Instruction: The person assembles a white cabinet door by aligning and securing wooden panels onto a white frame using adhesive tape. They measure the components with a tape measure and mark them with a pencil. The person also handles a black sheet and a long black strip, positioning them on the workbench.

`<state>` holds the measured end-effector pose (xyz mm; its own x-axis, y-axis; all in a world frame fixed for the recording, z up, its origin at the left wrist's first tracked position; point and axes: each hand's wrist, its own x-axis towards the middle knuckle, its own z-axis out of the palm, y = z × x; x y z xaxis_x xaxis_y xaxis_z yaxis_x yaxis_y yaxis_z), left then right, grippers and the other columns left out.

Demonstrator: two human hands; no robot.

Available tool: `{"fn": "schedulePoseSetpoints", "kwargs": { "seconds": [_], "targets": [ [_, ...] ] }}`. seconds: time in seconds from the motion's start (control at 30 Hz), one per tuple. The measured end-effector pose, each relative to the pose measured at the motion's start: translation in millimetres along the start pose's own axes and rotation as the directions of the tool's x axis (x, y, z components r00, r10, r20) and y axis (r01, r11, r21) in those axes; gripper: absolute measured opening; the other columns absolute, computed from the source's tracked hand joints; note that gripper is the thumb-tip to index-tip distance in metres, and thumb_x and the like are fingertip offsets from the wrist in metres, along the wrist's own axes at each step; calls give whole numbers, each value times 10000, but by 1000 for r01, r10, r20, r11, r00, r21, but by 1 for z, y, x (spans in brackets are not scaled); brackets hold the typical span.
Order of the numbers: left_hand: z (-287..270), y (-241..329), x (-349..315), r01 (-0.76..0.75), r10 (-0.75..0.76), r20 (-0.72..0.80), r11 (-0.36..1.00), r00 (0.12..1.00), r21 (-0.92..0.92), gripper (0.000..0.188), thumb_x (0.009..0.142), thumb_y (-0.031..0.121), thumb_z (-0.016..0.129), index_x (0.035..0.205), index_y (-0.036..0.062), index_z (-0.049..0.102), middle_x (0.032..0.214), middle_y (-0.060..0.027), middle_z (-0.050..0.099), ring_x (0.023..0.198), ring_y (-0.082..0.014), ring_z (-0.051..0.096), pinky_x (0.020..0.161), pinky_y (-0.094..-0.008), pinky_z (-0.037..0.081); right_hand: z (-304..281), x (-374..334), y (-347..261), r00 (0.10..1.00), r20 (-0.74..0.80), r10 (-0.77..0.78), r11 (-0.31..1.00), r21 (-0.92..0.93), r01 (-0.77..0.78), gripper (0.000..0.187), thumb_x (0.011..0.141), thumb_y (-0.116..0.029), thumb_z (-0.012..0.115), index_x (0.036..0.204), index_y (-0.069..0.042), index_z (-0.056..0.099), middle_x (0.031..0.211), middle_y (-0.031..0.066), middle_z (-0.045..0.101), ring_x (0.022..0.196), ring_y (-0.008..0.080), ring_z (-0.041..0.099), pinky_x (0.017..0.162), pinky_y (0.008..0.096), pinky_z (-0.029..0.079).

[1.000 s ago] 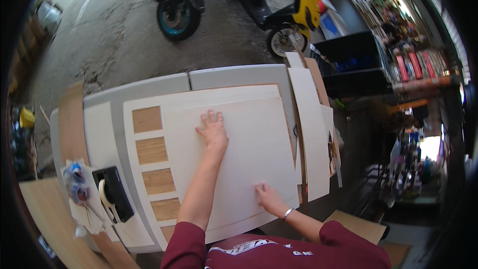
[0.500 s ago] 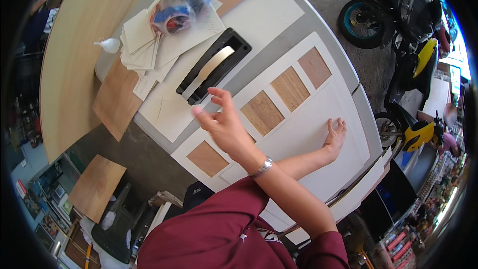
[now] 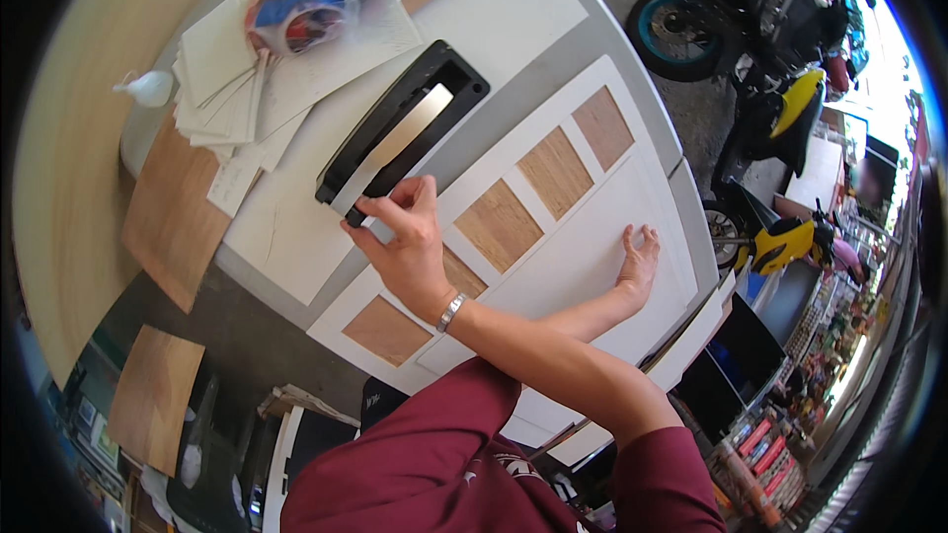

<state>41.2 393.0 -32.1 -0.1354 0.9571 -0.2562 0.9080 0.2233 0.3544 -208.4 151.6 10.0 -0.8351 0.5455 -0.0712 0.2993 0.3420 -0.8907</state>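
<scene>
My arms cross, the right forearm over the left. My right hand (image 3: pixel 403 247), with a metal bracelet or watch at the wrist, pinches the loose end of the masking tape (image 3: pixel 407 134) at the near end of a black tape dispenser (image 3: pixel 434 64). The cream roll sits inside the dispenser. Off to the right, my left hand (image 3: pixel 640 265) rests on a white panel (image 3: pixel 578 271), its fingers spread and slightly bent, holding nothing. Along the panel's far side runs a white frame strip with several wood-grain rectangles (image 3: pixel 499 225) showing through its openings.
White cards (image 3: pixel 222 74) and a plastic bag of tape rolls (image 3: pixel 306 15) lie at the table's far left. Past them are a small white bottle (image 3: pixel 148 88) and a large plywood sheet (image 3: pixel 69 168). Motorcycles (image 3: pixel 681 35) stand on the floor to the right.
My right hand has gone from hovering near the dispenser to pinching the tape end. My left hand stays on the panel. The whole view has shifted slightly.
</scene>
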Motion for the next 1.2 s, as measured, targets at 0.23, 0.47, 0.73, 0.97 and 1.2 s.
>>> {"fn": "schedulePoseSetpoints", "kwargs": {
  "seconds": [0.23,0.47,0.73,0.97,1.2],
  "targets": [
    [25,-13,19,47,-52,65,996,997,77,571,1025,196,437,1569,109,285,1655,-81,233,1514,-255,230,1195,-646,165,-69,14,-25,980,-154,-122,992,-35,118,291,791,-27,793,1050,-51,662,1151,126,523,1055,301,531,918,385,449],
    [-3,-14,11,-36,42,140,998,989,-45,665,980,142,537,1588,194,273,1672,-61,168,1528,-315,168,1171,-695,163,-161,59,-41,952,89,293,907,290,-306,257,894,-43,701,1122,-16,585,1222,166,477,1116,311,547,1006,404,458],
    [25,-28,4,10,-10,15,998,1000,58,607,1025,253,459,1584,166,238,1665,-110,163,1531,-318,168,1196,-645,152,-171,118,-24,999,-41,3,997,83,0,328,821,-77,784,1098,-11,621,1117,171,533,1025,314,571,906,397,492],
    [12,2,-19,-155,159,-151,987,976,40,591,1055,326,394,1549,52,220,1623,-208,236,1502,-363,232,1218,-552,201,-188,195,22,955,109,-277,959,91,268,307,842,-40,755,1131,-38,651,1338,125,569,1077,267,623,895,370,527],
    [-8,-11,-27,-206,208,-151,978,966,28,600,1021,288,419,1534,16,271,1608,-235,252,1485,-376,255,1176,-597,242,-170,188,75,948,223,-227,969,-47,243,226,942,-100,673,1162,-77,631,1412,99,551,1174,269,617,949,410,536]
  ]
}}
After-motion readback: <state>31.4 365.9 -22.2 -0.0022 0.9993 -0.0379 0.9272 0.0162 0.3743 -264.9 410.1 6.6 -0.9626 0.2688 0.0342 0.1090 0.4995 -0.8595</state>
